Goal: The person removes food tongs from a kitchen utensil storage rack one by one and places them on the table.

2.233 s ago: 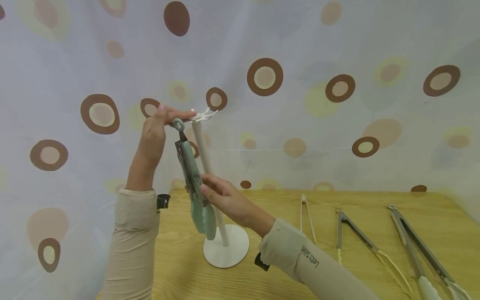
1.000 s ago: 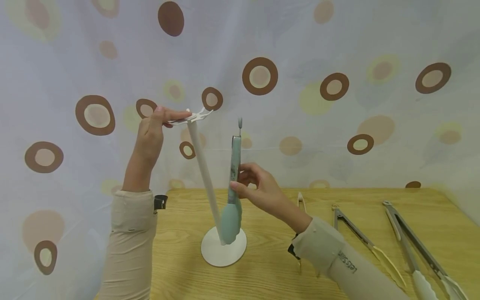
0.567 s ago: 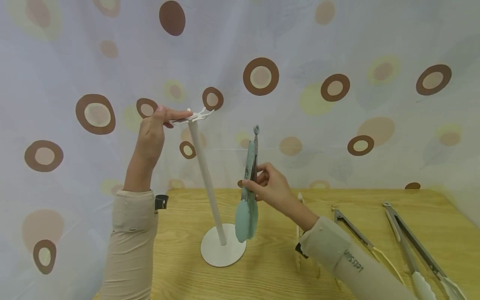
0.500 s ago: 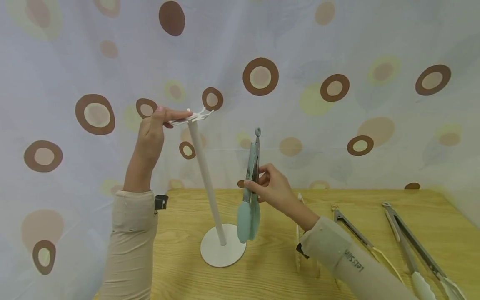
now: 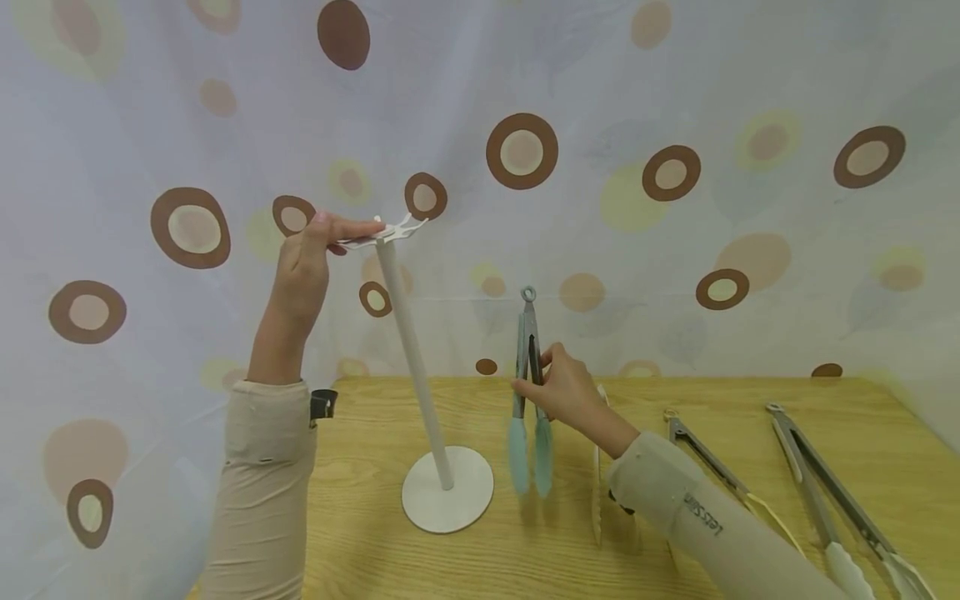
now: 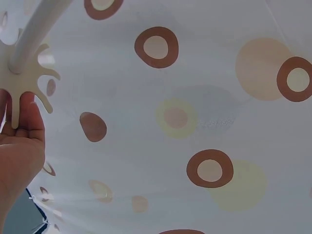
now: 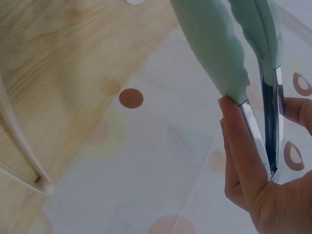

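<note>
My right hand (image 5: 570, 392) pinches teal-tipped tongs (image 5: 529, 321) by their metal arms, thumb on one side and fingers on the other. The tongs hang upright over the table, loop up, teal heads down and spread slightly apart. In the right wrist view the same teal tongs (image 7: 209, 46) rise from the right hand (image 7: 273, 195). A white stand (image 5: 411, 350) with a round base is left of them. My left hand (image 5: 300, 271) rests straight fingers on its pronged top (image 5: 397, 233). From below, the prongs (image 6: 22, 83) partly hide the left hand's fingers (image 6: 33, 114).
On the wooden table (image 5: 360, 542), pale narrow tongs (image 5: 597, 492) lie partly behind the right forearm. Yellow-tipped tongs (image 5: 708, 454) and larger white-tipped tongs (image 5: 821, 483) lie further right. A spotted curtain (image 5: 600, 83) hangs behind the table and along the left.
My right hand has taken the teal tongs off to the right of the stand and lowered them. Their arms have spread apart. My left hand stays on the stand's top.
</note>
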### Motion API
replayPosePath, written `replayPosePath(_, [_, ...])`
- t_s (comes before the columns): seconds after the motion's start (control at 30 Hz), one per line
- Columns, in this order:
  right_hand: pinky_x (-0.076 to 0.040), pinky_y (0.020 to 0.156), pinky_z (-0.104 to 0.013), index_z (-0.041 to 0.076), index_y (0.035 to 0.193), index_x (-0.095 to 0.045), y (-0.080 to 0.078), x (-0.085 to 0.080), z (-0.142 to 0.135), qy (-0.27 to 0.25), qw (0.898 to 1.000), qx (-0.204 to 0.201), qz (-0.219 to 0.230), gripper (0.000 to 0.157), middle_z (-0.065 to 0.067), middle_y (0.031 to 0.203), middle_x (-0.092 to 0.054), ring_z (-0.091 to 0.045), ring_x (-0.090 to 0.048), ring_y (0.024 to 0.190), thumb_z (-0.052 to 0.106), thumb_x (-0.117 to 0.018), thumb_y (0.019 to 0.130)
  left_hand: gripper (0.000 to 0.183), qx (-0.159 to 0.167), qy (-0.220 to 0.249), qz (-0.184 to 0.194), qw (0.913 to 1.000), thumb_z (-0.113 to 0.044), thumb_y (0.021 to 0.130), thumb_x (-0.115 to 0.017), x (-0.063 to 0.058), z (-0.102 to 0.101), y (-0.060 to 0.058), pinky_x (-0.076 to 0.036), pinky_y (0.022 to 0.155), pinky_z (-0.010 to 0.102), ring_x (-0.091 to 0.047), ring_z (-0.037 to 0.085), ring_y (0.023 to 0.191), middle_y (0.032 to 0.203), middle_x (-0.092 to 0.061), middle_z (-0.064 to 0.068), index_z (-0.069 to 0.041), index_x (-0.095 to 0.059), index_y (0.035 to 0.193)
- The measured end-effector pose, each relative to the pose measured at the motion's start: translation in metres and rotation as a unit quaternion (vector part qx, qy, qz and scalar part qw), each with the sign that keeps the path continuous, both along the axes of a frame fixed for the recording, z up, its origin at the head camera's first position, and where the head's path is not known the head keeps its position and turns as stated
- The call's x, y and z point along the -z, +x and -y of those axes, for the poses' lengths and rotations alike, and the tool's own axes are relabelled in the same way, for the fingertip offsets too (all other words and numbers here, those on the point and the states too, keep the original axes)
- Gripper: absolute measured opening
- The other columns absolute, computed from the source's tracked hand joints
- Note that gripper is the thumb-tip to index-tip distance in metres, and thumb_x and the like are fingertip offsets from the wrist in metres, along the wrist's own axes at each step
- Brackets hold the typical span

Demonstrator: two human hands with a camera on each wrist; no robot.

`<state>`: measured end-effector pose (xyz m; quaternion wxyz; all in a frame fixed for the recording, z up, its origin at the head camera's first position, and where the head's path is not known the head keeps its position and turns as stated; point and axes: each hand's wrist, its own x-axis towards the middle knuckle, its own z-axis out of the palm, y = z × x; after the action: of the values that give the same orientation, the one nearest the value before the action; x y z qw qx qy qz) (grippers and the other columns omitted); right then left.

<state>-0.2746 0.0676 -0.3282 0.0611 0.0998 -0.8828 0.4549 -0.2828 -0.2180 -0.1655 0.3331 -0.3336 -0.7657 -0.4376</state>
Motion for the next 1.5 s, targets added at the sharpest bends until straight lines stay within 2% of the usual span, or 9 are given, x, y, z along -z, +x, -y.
replayPosePath(0.17, [-0.051, 0.046, -0.031, -0.007, 0.112, -0.042, -0.008, 0.012, -0.005, 0.030, 0.999, 0.002, 0.039, 0.045, -0.016, 0.075, -0.058, -0.021, -0.060, 0.048, 0.022, -0.067, 0.088, 0.058, -0.005, -0.005, -0.003, 1.0000, -0.029, 0.105, -0.021, 0.000, -0.001, -0.001, -0.035, 0.081, 0.027, -0.055, 0.009, 0.094, 0.101, -0.070, -0.007, -0.005, -0.073, 0.109])
replayPosePath(0.3, [-0.051, 0.045, -0.031, -0.008, 0.106, -0.044, -0.013, 0.023, -0.008, 0.047, 0.997, -0.008, 0.066, 0.043, -0.015, 0.070, -0.054, -0.022, -0.060, 0.048, 0.022, -0.068, 0.088, 0.058, -0.008, -0.008, 0.000, 0.9999, -0.029, 0.105, -0.021, 0.000, -0.002, -0.001, -0.035, 0.081, 0.027, -0.055, 0.009, 0.094, 0.102, -0.070, -0.005, -0.005, -0.073, 0.109])
replayPosePath(0.43, [-0.051, 0.043, -0.030, -0.005, 0.082, -0.051, -0.019, 0.035, -0.010, 0.060, 0.995, -0.016, 0.080, 0.030, -0.012, 0.059, -0.054, -0.023, -0.060, 0.044, 0.018, -0.070, 0.085, 0.058, -0.008, -0.009, 0.005, 0.9999, -0.028, 0.105, -0.020, -0.001, -0.003, -0.001, -0.035, 0.081, 0.027, -0.055, 0.009, 0.094, 0.104, -0.070, -0.003, -0.006, -0.073, 0.109])
replayPosePath(0.57, [-0.052, 0.046, -0.034, 0.003, 0.058, -0.052, -0.023, 0.042, -0.010, 0.079, 0.992, -0.019, 0.100, 0.034, -0.011, 0.048, -0.054, -0.023, -0.061, 0.042, 0.016, -0.070, 0.084, 0.058, -0.010, -0.009, 0.009, 0.9999, -0.029, 0.105, -0.020, -0.001, -0.004, -0.001, -0.035, 0.081, 0.027, -0.055, 0.009, 0.095, 0.104, -0.070, -0.002, -0.007, -0.074, 0.109])
replayPosePath(0.7, [-0.054, 0.050, -0.036, 0.000, 0.060, -0.055, -0.026, 0.044, -0.009, 0.097, 0.989, -0.020, 0.113, 0.032, -0.013, 0.050, -0.058, -0.023, -0.062, 0.043, 0.017, -0.068, 0.084, 0.056, -0.008, -0.005, -0.002, 1.0000, -0.027, 0.105, -0.022, -0.001, -0.005, -0.002, -0.035, 0.081, 0.028, -0.055, 0.011, 0.094, 0.103, -0.070, -0.005, -0.005, -0.074, 0.108])
replayPosePath(0.93, [-0.055, 0.052, -0.038, -0.010, 0.077, -0.064, -0.031, 0.052, -0.007, 0.110, 0.983, -0.025, 0.145, 0.030, -0.016, 0.053, -0.061, -0.025, -0.062, 0.044, 0.018, -0.067, 0.086, 0.056, -0.002, 0.003, -0.008, 1.0000, -0.025, 0.105, -0.022, 0.000, -0.005, -0.001, -0.035, 0.080, 0.027, -0.056, 0.010, 0.093, 0.099, -0.067, -0.017, -0.003, -0.073, 0.108])
replayPosePath(1.17, [-0.055, 0.054, -0.041, -0.011, 0.078, -0.066, -0.036, 0.058, -0.003, 0.110, 0.981, -0.020, 0.161, 0.028, -0.019, 0.054, -0.061, -0.029, -0.064, 0.047, 0.017, -0.067, 0.085, 0.054, -0.004, 0.008, -0.012, 0.9999, -0.023, 0.105, -0.023, 0.002, -0.004, -0.002, -0.036, 0.080, 0.027, -0.057, 0.011, 0.093, 0.098, -0.067, -0.021, -0.002, -0.073, 0.108])
replayPosePath(1.27, [-0.055, 0.053, -0.040, -0.011, 0.076, -0.067, -0.038, 0.061, 0.000, 0.131, 0.979, -0.017, 0.154, 0.029, -0.018, 0.053, -0.061, -0.031, -0.065, 0.049, 0.017, -0.067, 0.084, 0.054, -0.006, 0.011, -0.011, 0.9999, -0.023, 0.105, -0.023, 0.002, -0.003, -0.001, -0.036, 0.080, 0.027, -0.057, 0.010, 0.093, 0.098, -0.068, -0.018, -0.002, -0.073, 0.108])
replayPosePath(1.5, [-0.052, 0.046, -0.033, -0.010, 0.070, -0.066, -0.041, 0.067, 0.004, 0.171, 0.977, -0.010, 0.128, 0.029, -0.017, 0.054, -0.061, -0.027, -0.064, 0.046, 0.016, -0.068, 0.084, 0.054, -0.001, 0.017, -0.015, 0.9998, -0.024, 0.105, -0.024, 0.003, -0.003, -0.002, -0.036, 0.079, 0.026, -0.057, 0.010, 0.093, 0.103, -0.071, 0.000, -0.003, -0.073, 0.108])
